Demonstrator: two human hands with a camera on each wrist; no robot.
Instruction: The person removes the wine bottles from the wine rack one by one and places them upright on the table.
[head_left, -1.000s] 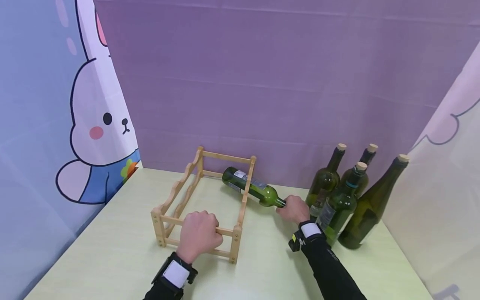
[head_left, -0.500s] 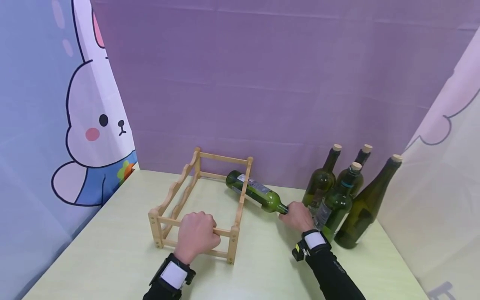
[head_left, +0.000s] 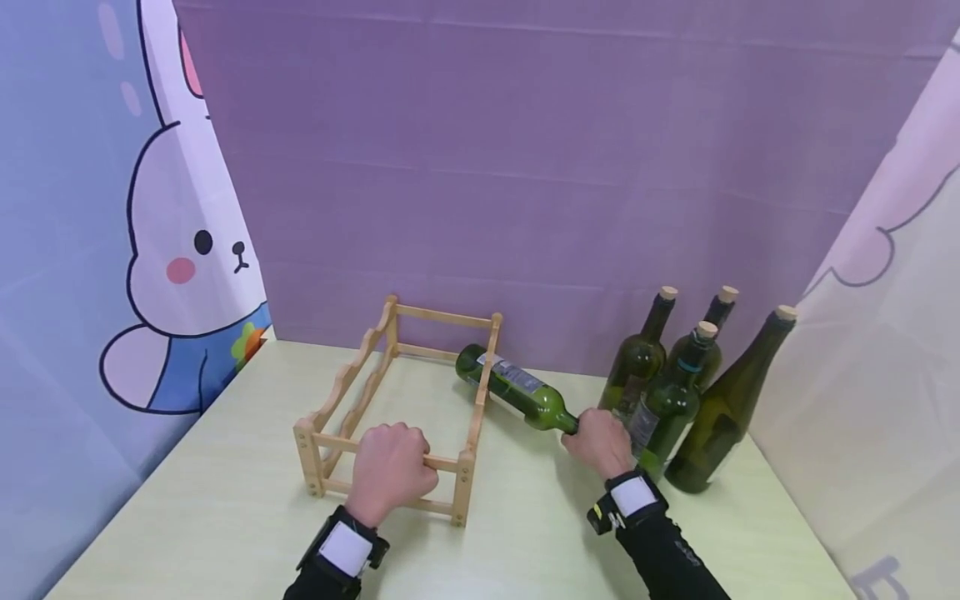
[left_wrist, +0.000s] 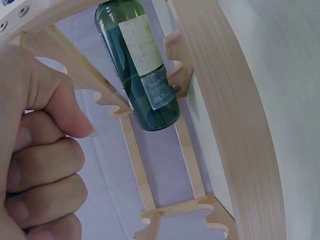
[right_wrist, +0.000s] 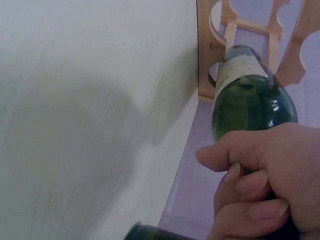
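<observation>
My left hand (head_left: 392, 473) grips the near top bar of a wooden wine rack (head_left: 462, 492), which stands on the table. In the left wrist view its curled fingers (left_wrist: 47, 155) are seen at the left edge. With my right hand (head_left: 600, 442) I hold a green wine bottle (head_left: 546, 408) by its neck. The bottle lies sideways, base toward the rack. Its base end reaches in between the rails of the rack's right side, where the upper rail crosses in front of it. A pale label (left_wrist: 141, 45) shows on the bottle in the left wrist view.
Several corked green bottles stand close together right of my right hand, among them a slanted-looking one (head_left: 723, 417) nearest the right wall. A purple cloth (head_left: 525, 183) hangs behind the pale table (head_left: 187, 517). Printed cloths line the left and right sides.
The bottle and my right hand have shifted slightly right and nearer, so less of the bottle lies inside the rack. My left hand keeps its grip on the rack, and the head view has turned slightly.
</observation>
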